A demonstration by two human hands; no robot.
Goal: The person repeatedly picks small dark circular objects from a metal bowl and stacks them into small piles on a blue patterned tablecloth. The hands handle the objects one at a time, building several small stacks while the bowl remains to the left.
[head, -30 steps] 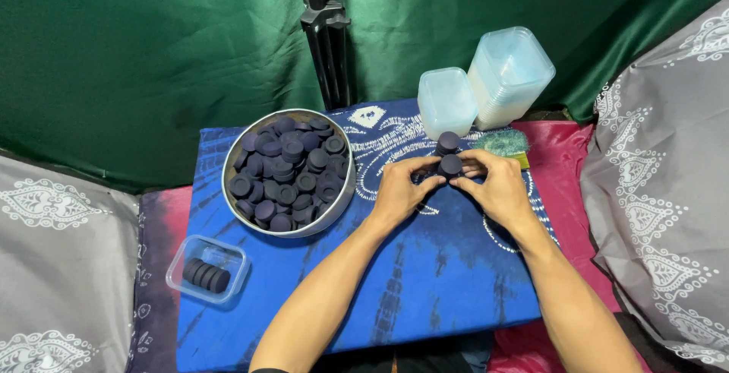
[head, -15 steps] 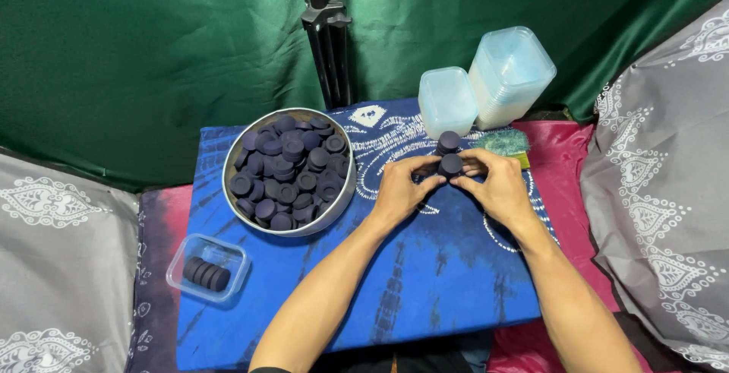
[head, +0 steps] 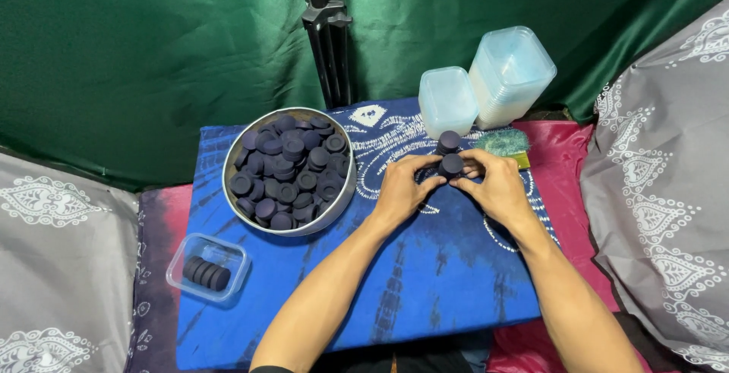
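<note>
We pinch the dark discs (head: 449, 165) between left hand (head: 401, 188) and right hand (head: 497, 189) — squared together into a row.

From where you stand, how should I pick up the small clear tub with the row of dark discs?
Take the small clear tub by its two long side walls, coming straight down from above. It sits flat and lidless, with the discs on edge in the middle, leaving the rim free.
</note>
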